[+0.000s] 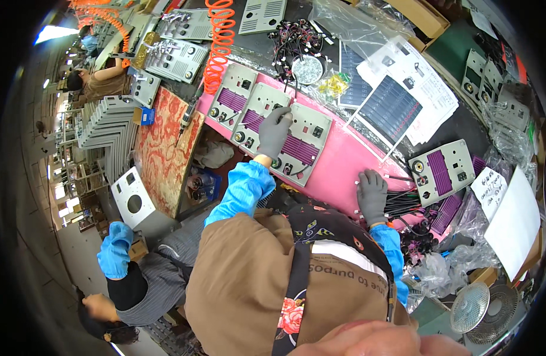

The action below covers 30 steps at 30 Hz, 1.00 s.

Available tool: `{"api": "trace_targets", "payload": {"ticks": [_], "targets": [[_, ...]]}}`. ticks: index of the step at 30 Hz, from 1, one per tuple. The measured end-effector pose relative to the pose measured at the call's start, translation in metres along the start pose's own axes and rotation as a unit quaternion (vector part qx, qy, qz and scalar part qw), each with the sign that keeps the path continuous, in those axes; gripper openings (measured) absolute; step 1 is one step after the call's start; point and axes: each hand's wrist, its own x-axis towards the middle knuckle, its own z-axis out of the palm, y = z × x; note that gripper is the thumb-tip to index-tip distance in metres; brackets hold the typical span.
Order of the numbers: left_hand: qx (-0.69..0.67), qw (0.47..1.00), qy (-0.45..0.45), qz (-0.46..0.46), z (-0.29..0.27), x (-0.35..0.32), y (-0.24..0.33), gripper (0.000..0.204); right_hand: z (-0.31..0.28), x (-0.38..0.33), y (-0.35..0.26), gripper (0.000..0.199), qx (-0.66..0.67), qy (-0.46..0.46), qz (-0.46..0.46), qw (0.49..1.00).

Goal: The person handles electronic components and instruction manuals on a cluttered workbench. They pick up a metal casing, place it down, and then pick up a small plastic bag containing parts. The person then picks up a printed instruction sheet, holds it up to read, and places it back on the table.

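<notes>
My left hand, in a grey glove, is over the grey metal panels with purple slats, its fingers drawn together at the upper edge of the right-hand panel. A thin dark wire shows just beyond the fingertips; whether they grip it is hidden. Beside it are a middle panel and a left panel, each with round sockets and cut-outs. My right hand, also gloved, rests with fingers apart on the pink mat, beside a bundle of black cables.
Another panel lies tilted at the right. Printed sheets, a heap of wired connectors and a yellow bag lie along the far side. An orange coiled hose hangs down near a power screwdriver. A co-worker is at the left.
</notes>
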Motion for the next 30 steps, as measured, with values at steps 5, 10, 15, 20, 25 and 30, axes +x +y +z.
{"api": "trace_targets", "payload": {"ticks": [5, 10, 15, 20, 25, 30], "targets": [[0.296, 0.932, 0.138, 0.154, 0.005, 0.065, 0.001, 0.041, -0.001, 0.0, -0.002, 0.042, 0.005, 0.008, -0.005, 1.0], [0.324, 0.917, 0.154, 0.172, 0.003, 0.106, 0.007, 0.044, -0.004, 0.0, 0.001, 0.041, 0.051, -0.011, -0.004, 0.999], [0.303, 0.906, 0.119, 0.269, 0.031, 0.096, 0.014, 0.041, -0.004, 0.001, 0.006, 0.04, 0.065, 0.009, -0.002, 0.998], [0.285, 0.877, 0.003, 0.387, 0.091, 0.013, 0.012, 0.037, -0.036, -0.004, 0.012, 0.038, -0.025, 0.033, 0.01, 0.999], [0.284, 0.846, -0.209, 0.401, 0.143, -0.046, -0.011, 0.033, -0.05, -0.014, 0.045, 0.034, -0.113, 0.106, 0.156, 0.976], [0.296, 0.794, -0.312, 0.428, 0.183, -0.05, -0.062, 0.033, -0.027, -0.022, 0.075, 0.028, -0.211, -0.014, 0.07, 0.975]]}}
